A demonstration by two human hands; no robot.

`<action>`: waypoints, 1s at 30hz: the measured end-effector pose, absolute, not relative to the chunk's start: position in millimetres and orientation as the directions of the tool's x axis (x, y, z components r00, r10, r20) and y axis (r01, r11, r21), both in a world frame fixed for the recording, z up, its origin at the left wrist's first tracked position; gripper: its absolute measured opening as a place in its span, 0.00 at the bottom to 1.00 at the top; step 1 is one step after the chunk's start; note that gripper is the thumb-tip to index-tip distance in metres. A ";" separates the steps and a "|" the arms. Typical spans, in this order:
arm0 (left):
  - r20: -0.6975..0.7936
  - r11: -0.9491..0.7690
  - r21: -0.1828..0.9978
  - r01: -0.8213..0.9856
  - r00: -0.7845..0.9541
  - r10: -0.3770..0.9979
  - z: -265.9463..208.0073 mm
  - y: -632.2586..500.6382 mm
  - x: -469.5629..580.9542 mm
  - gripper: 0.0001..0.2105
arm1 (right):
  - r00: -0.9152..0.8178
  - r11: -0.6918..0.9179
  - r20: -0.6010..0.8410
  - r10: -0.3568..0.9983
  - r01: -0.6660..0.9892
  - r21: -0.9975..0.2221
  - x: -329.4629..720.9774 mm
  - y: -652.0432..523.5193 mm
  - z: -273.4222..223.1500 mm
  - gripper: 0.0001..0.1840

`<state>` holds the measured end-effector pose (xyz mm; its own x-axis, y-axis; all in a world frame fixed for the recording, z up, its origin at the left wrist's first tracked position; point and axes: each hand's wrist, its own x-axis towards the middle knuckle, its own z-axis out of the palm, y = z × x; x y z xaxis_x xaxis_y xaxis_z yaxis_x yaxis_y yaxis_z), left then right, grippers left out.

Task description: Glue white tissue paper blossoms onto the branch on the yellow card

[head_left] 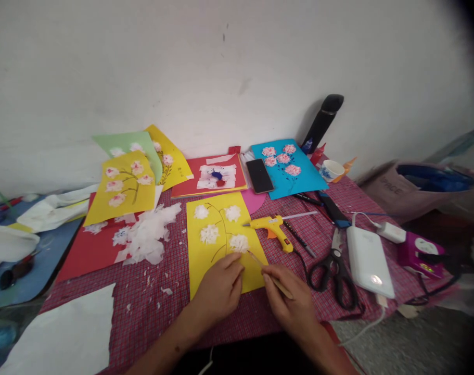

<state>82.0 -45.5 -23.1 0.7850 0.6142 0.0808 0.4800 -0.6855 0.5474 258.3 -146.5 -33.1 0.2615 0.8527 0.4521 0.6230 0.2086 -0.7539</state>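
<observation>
On the yellow card (196, 260) are white tissue-paper flowers and a drawn brown stem. My left hand (220, 284) rests on the lower part of this card, fingers bent and thumb apart, its fingertips at the lower edge of the nearest tissue flower (239, 243). I see nothing held in it. A thin paintbrush (281, 287) is pinched in my right hand (289, 302), its tip pointing up-left beside that same flower. The yellow glue gun (273, 226) lies just beyond my right hand, with a glue stick out of its back.
Black-handled scissors (334, 271) and a white power bank (369, 260) lie at right. A phone (259, 175), a paint-smeared sheet (216, 177) and a blue flower card (310, 174) are behind. Tissue pieces (151, 237) lie at left. A small cup (331, 170) stands far right.
</observation>
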 end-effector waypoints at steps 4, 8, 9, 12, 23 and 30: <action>0.123 -0.703 0.554 0.445 0.792 0.598 -23.3 -46.0 78.9 0.13 | 0.280 0.208 0.442 0.852 0.594 -0.777 260.5 -154.4 -35.2 0.10; 0.155 -0.750 0.492 0.443 0.803 0.576 -23.0 -47.9 80.4 0.13 | 0.304 0.214 0.457 0.836 0.587 -0.781 263.5 -159.3 -37.7 0.11; 0.156 -0.763 0.468 0.446 0.808 0.568 -22.5 -48.5 81.5 0.13 | 0.310 0.213 0.460 0.832 0.587 -0.781 264.5 -159.3 -37.7 0.11; 0.156 -0.801 0.398 0.447 0.828 0.539 -20.0 -50.6 83.2 0.13 | 0.306 0.202 0.449 0.840 0.592 -0.780 268.3 -155.5 -36.1 0.11; 0.176 -0.815 0.263 0.517 0.804 0.567 -18.1 -50.8 47.2 0.13 | 0.207 0.220 0.424 0.882 0.615 -0.757 274.0 -125.4 -30.1 0.13; 0.162 -0.798 0.289 0.529 0.794 0.586 -20.2 -53.8 41.7 0.13 | 0.215 0.221 0.429 0.877 0.614 -0.758 273.5 -125.6 -31.6 0.15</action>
<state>41.7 -53.8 -20.2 0.7943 0.5856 0.1619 0.5292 -0.7977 0.2893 273.5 -125.6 -31.6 0.2149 0.8772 0.4294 0.6140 0.2206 -0.7578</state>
